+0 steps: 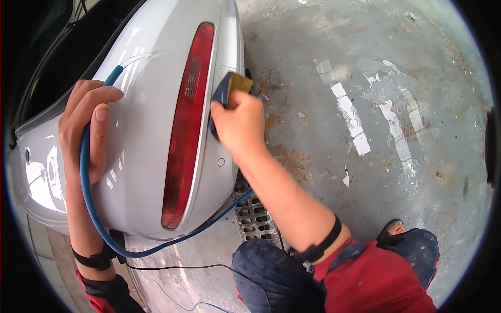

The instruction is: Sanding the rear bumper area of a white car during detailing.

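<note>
Hands, two, bare, both occupied. Left hand (86,125): fingers curled, thumb raised alongside, gripping a blue hose (125,254) near its upper end; set over the rounded bodywork of a pale silver-white car (138,130). Right hand (241,122): closed, slightly blurred, pinching a folded sheet (241,83).

Folded sheet, one: dark blue on one face, yellow-brown on the other; located at the car's outer edge, just right of the tail lamp, over the pale panel.

Blue hose, one: open end pointing up and right, a thin clear streak issuing from it; length running down past the left wrist, looping beneath the car's corner and rising toward the right forearm.

Tail lamp (190,120), one: red, long, narrow, slightly tilted, set in the bodywork between the two hands. Small ring outline (221,162), one: on the panel below the folded sheet.

Drain grate (255,216), one: dark, slotted, beside the car's lower edge. Floor (313,182): grey, stained, with bright reflections. Black cable (182,267), one: thin, crossing below the hose toward dark trousers (276,276).
</note>
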The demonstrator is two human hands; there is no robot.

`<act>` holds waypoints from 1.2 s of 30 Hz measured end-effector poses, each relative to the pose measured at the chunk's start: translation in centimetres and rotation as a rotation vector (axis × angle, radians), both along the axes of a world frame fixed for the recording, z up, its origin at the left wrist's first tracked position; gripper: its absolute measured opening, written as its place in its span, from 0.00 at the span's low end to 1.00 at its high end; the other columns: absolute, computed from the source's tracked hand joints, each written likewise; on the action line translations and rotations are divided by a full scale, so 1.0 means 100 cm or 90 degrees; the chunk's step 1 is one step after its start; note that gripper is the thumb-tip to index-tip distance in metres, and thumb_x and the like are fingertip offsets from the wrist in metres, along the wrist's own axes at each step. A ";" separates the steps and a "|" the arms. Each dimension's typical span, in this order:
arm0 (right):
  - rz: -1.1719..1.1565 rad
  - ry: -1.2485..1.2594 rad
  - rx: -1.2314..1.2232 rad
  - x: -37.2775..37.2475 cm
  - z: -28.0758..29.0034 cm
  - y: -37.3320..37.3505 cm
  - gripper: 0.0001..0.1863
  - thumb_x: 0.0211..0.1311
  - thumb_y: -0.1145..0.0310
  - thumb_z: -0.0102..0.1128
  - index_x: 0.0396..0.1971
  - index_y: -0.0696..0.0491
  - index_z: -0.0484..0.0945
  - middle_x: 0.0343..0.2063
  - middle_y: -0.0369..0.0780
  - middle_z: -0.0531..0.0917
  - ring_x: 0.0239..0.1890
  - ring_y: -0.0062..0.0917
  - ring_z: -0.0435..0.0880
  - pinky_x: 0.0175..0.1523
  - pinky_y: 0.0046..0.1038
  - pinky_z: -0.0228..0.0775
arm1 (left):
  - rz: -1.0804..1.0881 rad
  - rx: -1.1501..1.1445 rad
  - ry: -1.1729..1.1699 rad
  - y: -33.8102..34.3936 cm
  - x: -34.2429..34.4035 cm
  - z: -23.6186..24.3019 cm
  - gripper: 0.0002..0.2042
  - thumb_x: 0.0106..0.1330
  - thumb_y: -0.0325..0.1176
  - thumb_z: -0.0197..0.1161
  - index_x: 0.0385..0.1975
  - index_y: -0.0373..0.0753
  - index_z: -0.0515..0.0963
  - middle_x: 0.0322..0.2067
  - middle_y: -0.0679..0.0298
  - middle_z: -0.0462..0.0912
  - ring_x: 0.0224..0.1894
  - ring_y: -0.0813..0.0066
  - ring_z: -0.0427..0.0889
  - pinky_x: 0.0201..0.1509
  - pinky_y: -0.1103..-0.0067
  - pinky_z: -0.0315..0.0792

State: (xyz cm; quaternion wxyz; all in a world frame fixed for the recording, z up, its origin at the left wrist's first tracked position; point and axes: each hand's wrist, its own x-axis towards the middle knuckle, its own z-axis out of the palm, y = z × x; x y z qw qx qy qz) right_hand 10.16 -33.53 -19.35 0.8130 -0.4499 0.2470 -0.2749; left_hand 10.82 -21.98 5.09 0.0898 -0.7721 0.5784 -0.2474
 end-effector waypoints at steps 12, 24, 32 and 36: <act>0.080 0.049 -0.026 0.009 -0.008 -0.002 0.05 0.63 0.76 0.68 0.33 0.64 0.86 0.29 0.39 0.87 0.28 0.20 0.83 0.35 0.30 0.77 | -0.018 0.010 0.007 -0.002 0.000 -0.001 0.17 0.78 0.42 0.56 0.36 0.36 0.85 0.34 0.53 0.80 0.37 0.61 0.81 0.42 0.71 0.76; 0.008 -0.008 0.002 0.016 -0.002 -0.009 0.08 0.59 0.75 0.70 0.32 0.65 0.87 0.25 0.42 0.88 0.27 0.23 0.86 0.35 0.32 0.78 | -0.016 0.006 0.002 -0.003 0.000 -0.003 0.16 0.76 0.41 0.57 0.35 0.34 0.84 0.33 0.53 0.80 0.36 0.61 0.79 0.41 0.71 0.74; 0.021 -0.102 0.118 0.056 -0.009 -0.030 0.07 0.57 0.76 0.69 0.31 0.65 0.87 0.23 0.42 0.86 0.26 0.22 0.84 0.33 0.33 0.76 | -0.022 0.012 -0.015 -0.006 0.001 -0.003 0.18 0.78 0.43 0.57 0.36 0.35 0.85 0.33 0.53 0.80 0.35 0.62 0.79 0.40 0.71 0.74; 0.041 -0.006 0.034 0.016 0.000 -0.017 0.07 0.57 0.76 0.69 0.32 0.64 0.88 0.24 0.42 0.87 0.28 0.22 0.85 0.35 0.33 0.76 | -0.011 0.024 -0.012 -0.007 0.001 -0.002 0.17 0.78 0.43 0.57 0.36 0.35 0.84 0.33 0.53 0.80 0.35 0.61 0.79 0.40 0.71 0.73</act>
